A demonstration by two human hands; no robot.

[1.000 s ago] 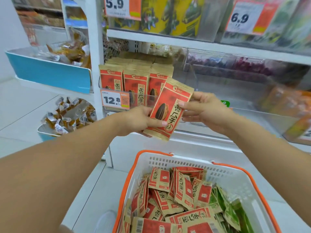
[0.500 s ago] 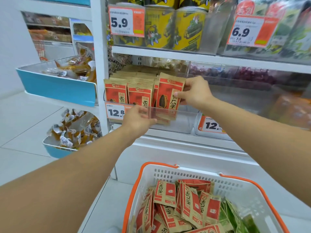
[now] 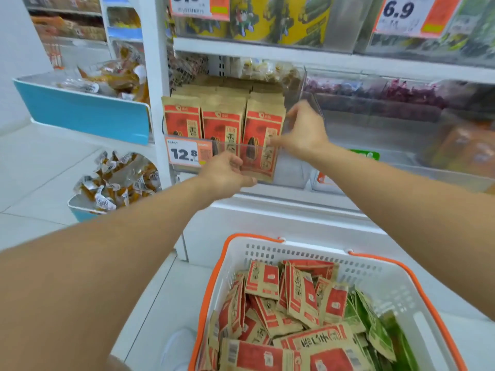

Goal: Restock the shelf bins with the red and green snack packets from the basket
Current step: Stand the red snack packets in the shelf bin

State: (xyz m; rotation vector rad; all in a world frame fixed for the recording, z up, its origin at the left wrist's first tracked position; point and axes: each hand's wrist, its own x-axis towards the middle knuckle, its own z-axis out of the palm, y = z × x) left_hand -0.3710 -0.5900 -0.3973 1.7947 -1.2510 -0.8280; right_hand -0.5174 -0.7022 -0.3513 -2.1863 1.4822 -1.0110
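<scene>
Your right hand (image 3: 302, 131) rests at the right edge of the front red packet (image 3: 261, 145), fingers loosely spread against it and not curled round it, so the grip looks released; it seems to be nudging the packet square with its row. Your left hand (image 3: 227, 175) sits at the clear front wall of the bin (image 3: 292, 172), fingers lightly curled at the lip. Whether it pinches the wall or only steadies it, you cannot tell from here; it holds no packet. The packet stands upright in the bin's third column, face out, level with the two columns to its left, just right of the price tag (image 3: 187, 153). Standing them faces forward keeps the labels readable through the clear wall.

The basket (image 3: 380, 266) sits below your arms, with many red packets heaped in it and green packets (image 3: 375, 325) along its right side. The task looks early.

Against half a second ago, the packet has dropped fully into the bin and stands straight, where it was tilted and half in, pinched at its top by your right hand. That hand has let go and slid to the packet's side. A second ago, both hands held it in the air, short of the shelf.
</scene>
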